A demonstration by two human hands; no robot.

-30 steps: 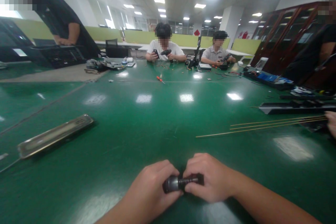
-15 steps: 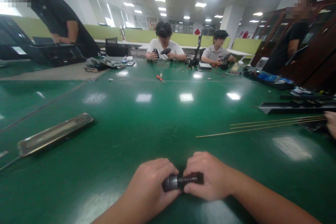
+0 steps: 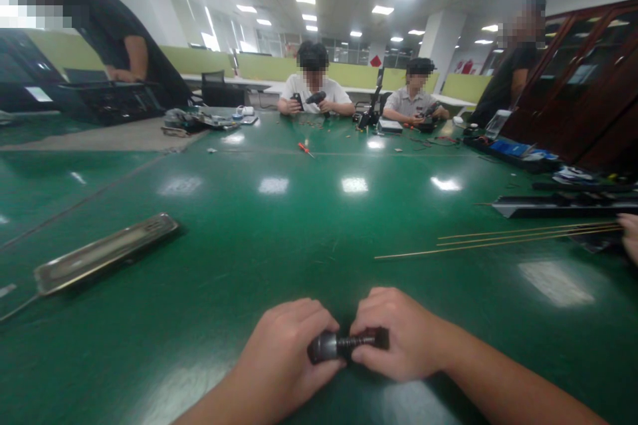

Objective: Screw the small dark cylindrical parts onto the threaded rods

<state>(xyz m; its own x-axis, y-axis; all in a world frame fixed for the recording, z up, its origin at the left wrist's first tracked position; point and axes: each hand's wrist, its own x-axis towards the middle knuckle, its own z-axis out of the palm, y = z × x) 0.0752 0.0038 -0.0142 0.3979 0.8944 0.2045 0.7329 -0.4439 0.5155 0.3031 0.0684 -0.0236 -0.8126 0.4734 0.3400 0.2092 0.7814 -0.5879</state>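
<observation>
Between my two hands, low over the green tabletop, lies a dark flashlight-like cylinder [image 3: 327,346], with a wider glossy head on the left and a narrower ribbed section on the right. My left hand [image 3: 294,345] is closed around the wide head, thumb below and fingers above. On the other end, my right hand [image 3: 399,339] pinches the narrower dark part between thumb and fingers. The ribbed stretch shows in the gap between the hands. Both palms hide portions of the cylinder.
A long metal-framed bar [image 3: 107,255] with a cable lies left. Thin brass-coloured rods [image 3: 498,241] reach in from the right, near another person's hand [image 3: 629,236]. A red screwdriver [image 3: 305,149] lies farther off. Two people sit opposite; others stand at both sides.
My right hand has shifted very slightly right; both hands keep their hold on the cylinder. The standing person at the right has moved left, farther back.
</observation>
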